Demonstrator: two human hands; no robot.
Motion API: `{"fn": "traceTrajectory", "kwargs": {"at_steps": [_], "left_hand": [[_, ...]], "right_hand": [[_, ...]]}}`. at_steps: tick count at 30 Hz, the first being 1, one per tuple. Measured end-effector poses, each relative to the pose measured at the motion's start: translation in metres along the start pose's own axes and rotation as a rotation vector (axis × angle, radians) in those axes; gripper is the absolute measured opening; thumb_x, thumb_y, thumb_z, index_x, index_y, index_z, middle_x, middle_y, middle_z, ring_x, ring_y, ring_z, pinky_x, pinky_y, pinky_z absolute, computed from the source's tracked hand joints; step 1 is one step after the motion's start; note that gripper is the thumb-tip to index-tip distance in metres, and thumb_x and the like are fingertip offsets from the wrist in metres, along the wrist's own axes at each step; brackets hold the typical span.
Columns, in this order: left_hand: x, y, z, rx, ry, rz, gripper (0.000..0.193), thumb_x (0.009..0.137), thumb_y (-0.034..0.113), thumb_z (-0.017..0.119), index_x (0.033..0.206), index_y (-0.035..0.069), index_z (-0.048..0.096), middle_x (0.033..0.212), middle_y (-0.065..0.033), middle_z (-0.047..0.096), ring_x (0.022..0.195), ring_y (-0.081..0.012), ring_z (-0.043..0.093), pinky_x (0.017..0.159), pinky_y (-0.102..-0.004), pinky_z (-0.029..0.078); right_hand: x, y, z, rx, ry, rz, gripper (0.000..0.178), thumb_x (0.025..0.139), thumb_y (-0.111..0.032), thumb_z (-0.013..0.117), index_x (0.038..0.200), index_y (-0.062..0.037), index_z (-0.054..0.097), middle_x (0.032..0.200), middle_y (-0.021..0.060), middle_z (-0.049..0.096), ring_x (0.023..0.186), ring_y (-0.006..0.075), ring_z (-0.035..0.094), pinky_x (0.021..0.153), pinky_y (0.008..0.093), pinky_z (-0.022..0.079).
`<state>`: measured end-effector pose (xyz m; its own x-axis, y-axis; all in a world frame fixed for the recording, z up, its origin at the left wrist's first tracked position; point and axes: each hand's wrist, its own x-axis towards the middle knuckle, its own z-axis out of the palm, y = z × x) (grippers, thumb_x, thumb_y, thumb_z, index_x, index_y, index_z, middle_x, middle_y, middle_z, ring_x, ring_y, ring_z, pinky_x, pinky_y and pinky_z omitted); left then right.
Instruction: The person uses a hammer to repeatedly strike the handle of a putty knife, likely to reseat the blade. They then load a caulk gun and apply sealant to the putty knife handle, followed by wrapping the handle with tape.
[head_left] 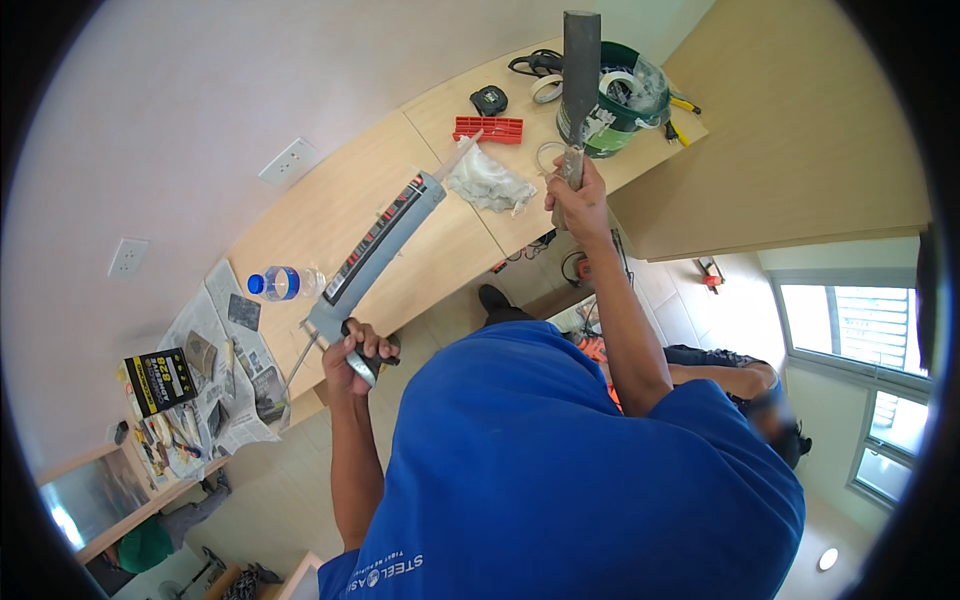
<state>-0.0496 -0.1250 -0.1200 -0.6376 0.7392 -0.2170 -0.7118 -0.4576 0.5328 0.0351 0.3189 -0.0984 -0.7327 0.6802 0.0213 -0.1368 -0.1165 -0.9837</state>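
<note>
My left hand (pixel 354 362) is wrapped round the handle of a grey caulking gun (pixel 398 243), its rod pointing down to the left. A dark, printed cartridge (pixel 375 237) lies in the gun, and its pale nozzle (pixel 461 158) reaches up right to a crumpled white cloth (pixel 488 182) on the table. My right hand (pixel 582 200) grips the narrow handle of a long, dark grey tool (pixel 581 75), held upright with its broad end up. What kind of tool it is I cannot tell. Its upper part overlaps a green bucket (pixel 625 130) behind it.
A red slotted block (pixel 488 130) and a tape measure (pixel 489 100) lie beyond the cloth. A water bottle (pixel 280 283) stands left, near newspaper (pixel 215 310) bearing a black-and-yellow box (pixel 160 382). Masking tape (pixel 546 90) sits by the bucket. Another person (pixel 725 375) is at right.
</note>
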Motion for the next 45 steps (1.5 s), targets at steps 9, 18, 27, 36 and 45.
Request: {"fn": "traceTrajectory", "kwargs": {"at_steps": [9, 18, 27, 36, 45], "left_hand": [[0.064, -0.021, -0.077, -0.068, 0.010, -0.212, 0.019, 0.096, 0.025, 0.068, 0.098, 0.007, 0.062, 0.079, -0.0100, 0.062, 0.082, -0.0333, 0.070, 0.086, -0.0543, 0.056], [0.093, -0.025, -0.090, -0.032, 0.192, -0.211, 0.037, 0.104, 0.044, 0.064, 0.101, 0.007, 0.062, 0.089, -0.0113, 0.069, 0.087, -0.0348, 0.073, 0.084, -0.0553, 0.061], [0.087, 0.008, -0.052, 0.517, 0.597, -0.560, 0.071, 0.100, 0.076, 0.047, 0.101, 0.006, 0.062, 0.083, -0.0142, 0.073, 0.072, -0.0332, 0.074, 0.065, -0.0486, 0.061], [0.083, -0.002, -0.017, 1.671, 0.767, -0.576, 0.050, 0.100, 0.052, 0.066, 0.100, 0.002, 0.068, 0.089, -0.0174, 0.074, 0.078, -0.0341, 0.074, 0.069, -0.0455, 0.059], [0.246, -0.055, 0.085, 1.838, 0.289, 0.251, 0.018, 0.096, 0.021, 0.069, 0.097, 0.002, 0.069, 0.091, -0.0187, 0.070, 0.086, -0.0391, 0.068, 0.077, -0.0467, 0.054]], "right_hand": [[-0.030, -0.014, -0.029, -0.081, 0.110, 0.010, 0.029, 0.092, -0.008, 0.071, 0.117, -0.0003, 0.057, 0.081, 0.0030, 0.061, 0.062, 0.0113, 0.060, 0.059, 0.0279, 0.051], [-0.043, -0.025, -0.055, -0.107, 0.194, 0.026, 0.027, 0.093, -0.006, 0.069, 0.117, -0.0019, 0.056, 0.081, 0.0039, 0.061, 0.064, 0.0120, 0.061, 0.061, 0.0280, 0.050], [-0.039, -0.013, -0.065, -0.076, 0.235, 0.062, 0.028, 0.093, -0.007, 0.069, 0.117, -0.0016, 0.056, 0.083, 0.0037, 0.061, 0.065, 0.0116, 0.060, 0.061, 0.0274, 0.049], [-0.035, -0.013, -0.077, -0.028, 0.240, 0.113, 0.027, 0.093, -0.004, 0.069, 0.117, -0.0017, 0.057, 0.087, 0.0021, 0.061, 0.068, 0.0088, 0.059, 0.063, 0.0259, 0.050], [-0.048, -0.019, -0.106, -0.021, 0.338, 0.120, 0.026, 0.093, -0.004, 0.069, 0.117, -0.0027, 0.057, 0.090, 0.0022, 0.062, 0.070, 0.0104, 0.062, 0.065, 0.0271, 0.051]]}}
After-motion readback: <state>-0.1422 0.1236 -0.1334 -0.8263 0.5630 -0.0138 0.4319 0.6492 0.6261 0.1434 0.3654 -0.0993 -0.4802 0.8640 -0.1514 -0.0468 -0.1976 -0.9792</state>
